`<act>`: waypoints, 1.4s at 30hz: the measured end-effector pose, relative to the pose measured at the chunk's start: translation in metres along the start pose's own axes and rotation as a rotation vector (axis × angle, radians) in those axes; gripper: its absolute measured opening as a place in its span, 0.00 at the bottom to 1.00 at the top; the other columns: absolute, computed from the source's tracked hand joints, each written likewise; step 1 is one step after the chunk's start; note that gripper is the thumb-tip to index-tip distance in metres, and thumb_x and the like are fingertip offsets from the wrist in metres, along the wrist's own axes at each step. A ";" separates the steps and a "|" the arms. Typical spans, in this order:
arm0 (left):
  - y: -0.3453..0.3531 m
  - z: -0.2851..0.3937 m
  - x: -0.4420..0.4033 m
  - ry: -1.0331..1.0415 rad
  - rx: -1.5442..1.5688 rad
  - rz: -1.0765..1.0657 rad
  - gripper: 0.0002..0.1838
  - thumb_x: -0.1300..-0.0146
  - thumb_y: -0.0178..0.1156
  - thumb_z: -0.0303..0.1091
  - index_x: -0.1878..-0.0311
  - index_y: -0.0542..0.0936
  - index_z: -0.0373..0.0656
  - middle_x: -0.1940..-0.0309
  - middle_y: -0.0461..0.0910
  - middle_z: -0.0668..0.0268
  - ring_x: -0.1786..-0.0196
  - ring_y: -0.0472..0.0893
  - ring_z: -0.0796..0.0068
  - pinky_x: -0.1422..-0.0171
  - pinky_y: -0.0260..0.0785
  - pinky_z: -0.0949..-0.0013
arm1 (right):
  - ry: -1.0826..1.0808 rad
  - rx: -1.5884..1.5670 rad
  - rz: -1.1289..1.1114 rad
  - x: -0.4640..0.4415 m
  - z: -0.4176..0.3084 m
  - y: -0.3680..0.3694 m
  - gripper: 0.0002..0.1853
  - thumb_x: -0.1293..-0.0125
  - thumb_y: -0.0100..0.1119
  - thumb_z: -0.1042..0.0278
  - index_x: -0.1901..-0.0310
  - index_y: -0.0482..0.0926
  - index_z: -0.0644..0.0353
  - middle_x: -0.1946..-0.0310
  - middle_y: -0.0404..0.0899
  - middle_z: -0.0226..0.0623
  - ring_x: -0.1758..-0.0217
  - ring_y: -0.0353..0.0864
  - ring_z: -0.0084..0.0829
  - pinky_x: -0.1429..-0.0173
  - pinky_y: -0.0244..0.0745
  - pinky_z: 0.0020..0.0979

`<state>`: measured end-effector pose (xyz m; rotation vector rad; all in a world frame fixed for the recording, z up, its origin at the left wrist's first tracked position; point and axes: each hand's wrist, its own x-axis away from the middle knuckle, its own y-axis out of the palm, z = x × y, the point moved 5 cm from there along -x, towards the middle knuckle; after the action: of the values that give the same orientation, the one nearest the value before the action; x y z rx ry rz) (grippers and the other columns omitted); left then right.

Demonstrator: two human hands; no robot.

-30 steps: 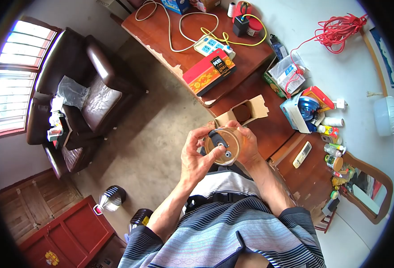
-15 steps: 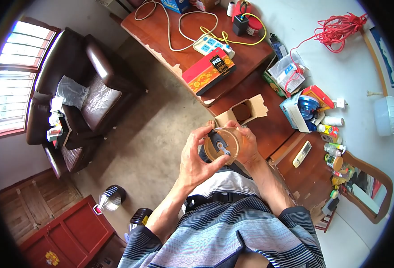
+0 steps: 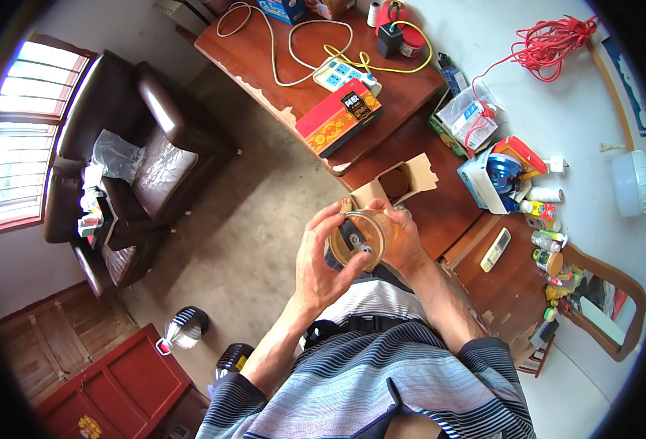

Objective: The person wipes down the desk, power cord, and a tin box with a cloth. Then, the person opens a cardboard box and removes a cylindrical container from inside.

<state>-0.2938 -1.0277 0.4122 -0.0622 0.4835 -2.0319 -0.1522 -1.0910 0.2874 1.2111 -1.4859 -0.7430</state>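
Observation:
Between my two hands, in front of my waist, is a round see-through cup-like container [image 3: 376, 233] with a brownish tint. A dark piece with a grey fitting shows in or through it; I cannot tell which. My left hand [image 3: 314, 263] is curled around its left side, with the thumb at the near rim. My right hand [image 3: 402, 241] grips the right side, its fingers partly hidden behind the container. Just beyond my hands an opened cardboard box [image 3: 424, 174] with raised flaps lies on the lower brown surface.
A red-and-orange box [image 3: 340, 121] and a power strip [image 3: 335, 75] with cables lie on the wooden desk [image 3: 257, 51]. Along the wall stand a blue fan-like item [image 3: 504, 172], several bottles [image 3: 547, 241] and a mirror [image 3: 634, 304]. A remote control [image 3: 495, 250] lies nearby. Left is a dark armchair [image 3: 165, 164].
The container has tilted slightly in my hands, and its clear wall and rim show more. Both hands keep their hold in nearly the same place.

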 end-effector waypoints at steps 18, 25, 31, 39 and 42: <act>0.000 -0.011 0.007 0.002 0.075 -0.042 0.09 0.36 0.62 0.20 0.55 0.83 0.42 0.32 0.74 0.47 0.31 0.77 0.52 0.28 0.69 0.54 | -0.008 -0.057 0.069 0.000 0.008 -0.006 0.19 0.28 0.55 0.56 0.42 0.71 0.58 0.48 0.82 0.41 0.44 0.84 0.35 0.41 0.82 0.39; -0.004 -0.008 0.007 0.018 0.048 -0.101 0.12 0.41 0.70 0.31 0.54 0.83 0.43 0.29 0.71 0.47 0.29 0.74 0.50 0.27 0.67 0.52 | -0.004 -0.066 0.077 0.001 0.009 -0.007 0.19 0.28 0.55 0.56 0.42 0.72 0.57 0.48 0.82 0.40 0.44 0.83 0.35 0.39 0.81 0.40; -0.004 -0.006 0.002 -0.051 0.059 -0.098 0.18 0.48 0.78 0.36 0.58 0.80 0.43 0.28 0.71 0.47 0.28 0.74 0.49 0.26 0.66 0.51 | -0.002 -0.056 0.081 0.000 0.009 -0.005 0.18 0.28 0.55 0.57 0.43 0.72 0.57 0.47 0.82 0.40 0.43 0.83 0.35 0.38 0.80 0.39; -0.009 -0.010 0.000 -0.057 0.031 -0.116 0.15 0.47 0.77 0.30 0.60 0.79 0.43 0.31 0.74 0.46 0.30 0.76 0.50 0.27 0.69 0.53 | -0.007 -0.054 0.100 0.000 0.010 -0.001 0.18 0.29 0.55 0.56 0.43 0.72 0.56 0.47 0.81 0.38 0.43 0.82 0.34 0.38 0.80 0.38; -0.011 -0.010 0.001 -0.036 -0.016 -0.114 0.14 0.45 0.76 0.29 0.61 0.79 0.42 0.31 0.74 0.46 0.31 0.77 0.50 0.28 0.70 0.53 | -0.010 -0.040 0.069 -0.002 0.010 0.002 0.18 0.29 0.55 0.57 0.43 0.72 0.56 0.47 0.81 0.38 0.43 0.82 0.33 0.39 0.80 0.38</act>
<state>-0.3057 -1.0209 0.4064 -0.1390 0.4831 -2.1347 -0.1627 -1.0899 0.2854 1.1215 -1.5067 -0.7303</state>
